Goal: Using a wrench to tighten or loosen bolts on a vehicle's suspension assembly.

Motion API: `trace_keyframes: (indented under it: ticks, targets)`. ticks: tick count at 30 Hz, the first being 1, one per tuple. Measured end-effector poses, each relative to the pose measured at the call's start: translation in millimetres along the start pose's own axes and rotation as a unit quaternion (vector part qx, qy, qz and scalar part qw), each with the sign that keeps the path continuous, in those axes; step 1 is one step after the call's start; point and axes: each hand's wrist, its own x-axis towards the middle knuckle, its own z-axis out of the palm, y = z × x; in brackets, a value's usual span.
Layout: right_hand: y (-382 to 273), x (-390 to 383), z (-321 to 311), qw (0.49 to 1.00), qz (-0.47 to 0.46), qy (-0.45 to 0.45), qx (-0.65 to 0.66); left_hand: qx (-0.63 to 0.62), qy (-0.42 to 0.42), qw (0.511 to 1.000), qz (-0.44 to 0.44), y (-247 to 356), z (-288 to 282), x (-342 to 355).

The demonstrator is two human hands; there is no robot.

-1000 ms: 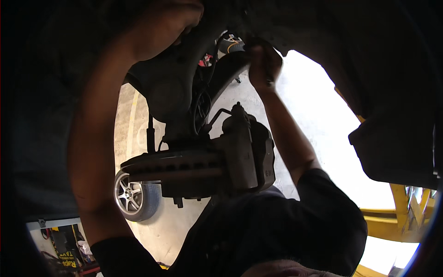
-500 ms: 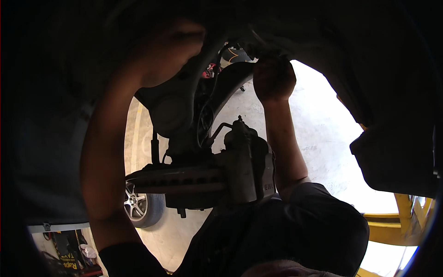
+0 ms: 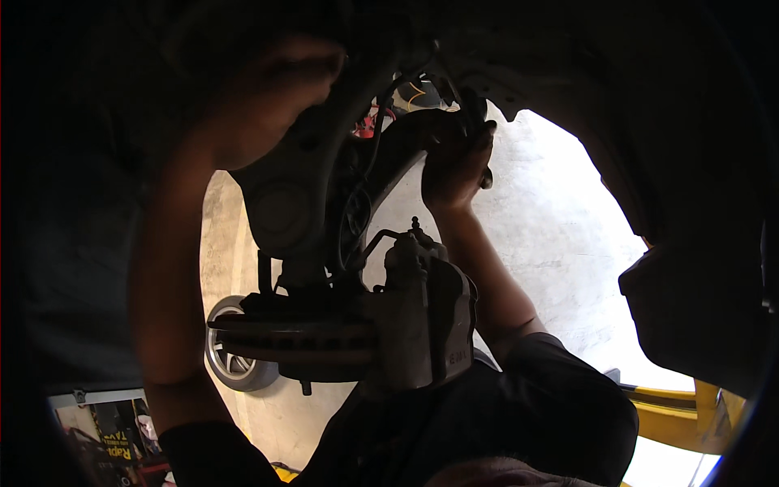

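Mid-step on suspension: right hand (image 3: pixel 456 166) gripping control arm (image 3: pixel 398 154) upper centre; left hand (image 3: pixel 268 97) upper left, grip indiscernible. Next: steady hold above brake caliper (image 3: pixel 426 321).

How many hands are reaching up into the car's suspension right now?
2: the left hand is up in the dark wheel arch at upper left; the right hand grips the control arm above the brake caliper.

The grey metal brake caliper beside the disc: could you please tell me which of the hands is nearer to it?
Right. The right hand is just above the grey metal brake caliper, gripping dark suspension parts; the left hand is higher, up to the left.
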Motion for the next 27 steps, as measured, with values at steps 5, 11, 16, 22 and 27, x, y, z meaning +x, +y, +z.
trace_keyframes:
  ticks: [5,11,16,22,27]
  targets:
    - [0.3,27.7,-11.1,0.948,0.052,-0.097,0.300,0.041,-0.029,0.999,-0.005,-3.2,4.2,-6.3]
    - [36.3,47.8,-47.0,0.875,0.127,-0.106,0.455,0.026,-0.017,0.999,0.008,33.1,4.7,7.4]
    - [47.6,47.9,-53.5,0.848,0.178,-0.042,0.498,0.032,0.093,0.989,-0.110,32.6,8.5,11.5]
    - [32.7,59.7,-76.2,0.906,0.129,-0.144,0.378,-0.073,-0.163,0.982,-0.063,31.6,-18.3,19.3]
    - [-32.6,30.2,-56.3,0.991,-0.002,0.070,0.111,-0.055,-0.008,0.998,-0.036,-22.0,-12.4,4.8]
